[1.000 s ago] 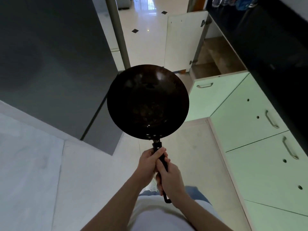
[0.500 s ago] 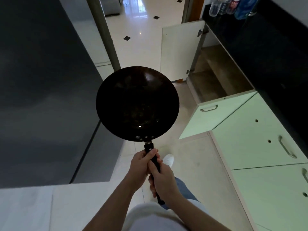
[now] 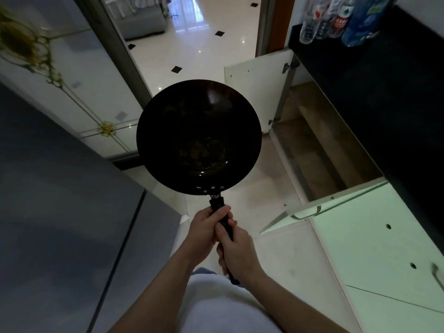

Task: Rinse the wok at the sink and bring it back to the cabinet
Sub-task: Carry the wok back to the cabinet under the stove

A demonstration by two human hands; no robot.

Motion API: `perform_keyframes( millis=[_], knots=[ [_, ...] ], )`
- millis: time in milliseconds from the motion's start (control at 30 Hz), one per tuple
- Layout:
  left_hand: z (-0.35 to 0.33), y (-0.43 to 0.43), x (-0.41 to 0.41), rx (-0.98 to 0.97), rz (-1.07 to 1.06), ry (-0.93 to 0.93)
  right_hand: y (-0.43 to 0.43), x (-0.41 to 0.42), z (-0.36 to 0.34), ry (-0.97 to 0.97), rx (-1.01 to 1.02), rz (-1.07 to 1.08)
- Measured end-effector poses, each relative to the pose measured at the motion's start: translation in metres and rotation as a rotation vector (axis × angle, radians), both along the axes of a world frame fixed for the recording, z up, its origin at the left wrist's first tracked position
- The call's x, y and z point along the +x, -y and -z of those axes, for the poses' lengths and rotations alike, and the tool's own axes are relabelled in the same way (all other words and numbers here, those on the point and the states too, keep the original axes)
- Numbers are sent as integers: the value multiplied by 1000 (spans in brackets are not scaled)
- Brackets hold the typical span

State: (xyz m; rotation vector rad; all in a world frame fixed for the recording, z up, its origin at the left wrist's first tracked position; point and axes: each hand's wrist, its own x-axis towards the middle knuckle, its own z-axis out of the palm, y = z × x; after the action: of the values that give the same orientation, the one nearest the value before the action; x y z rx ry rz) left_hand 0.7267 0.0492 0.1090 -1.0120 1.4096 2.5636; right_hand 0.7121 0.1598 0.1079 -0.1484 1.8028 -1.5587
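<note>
A black round wok with a long black handle is held out level in front of me, bowl side up, above the floor. Both hands grip the handle: my left hand sits nearer the bowl, my right hand closes around the handle just behind it. To the right of the wok an open base cabinet shows wooden shelves inside, with its white door swung out toward the hallway. The wok is left of the opening, not inside it.
A dark countertop runs along the right, with several plastic bottles at its far end. Pale green cabinet doors lie below it. A grey appliance front fills the left. A tiled hallway opens ahead.
I have walked forward along the counter with the wok; the open cabinet and its white door have drawn closer and now sit right beside the wok. My grip is unchanged.
</note>
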Motion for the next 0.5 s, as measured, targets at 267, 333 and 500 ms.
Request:
perform_keyframes(
  millis=[267,333,500],
  knots=[
    [1,35,-74,43,47,6,36,-66,5,-37,30,52],
    [6,43,-89,63,57,5,43,-80,8,-32,52,73],
    [13,72,-151,80,147,8,71,-133,14,-33,102,134]
  ],
)
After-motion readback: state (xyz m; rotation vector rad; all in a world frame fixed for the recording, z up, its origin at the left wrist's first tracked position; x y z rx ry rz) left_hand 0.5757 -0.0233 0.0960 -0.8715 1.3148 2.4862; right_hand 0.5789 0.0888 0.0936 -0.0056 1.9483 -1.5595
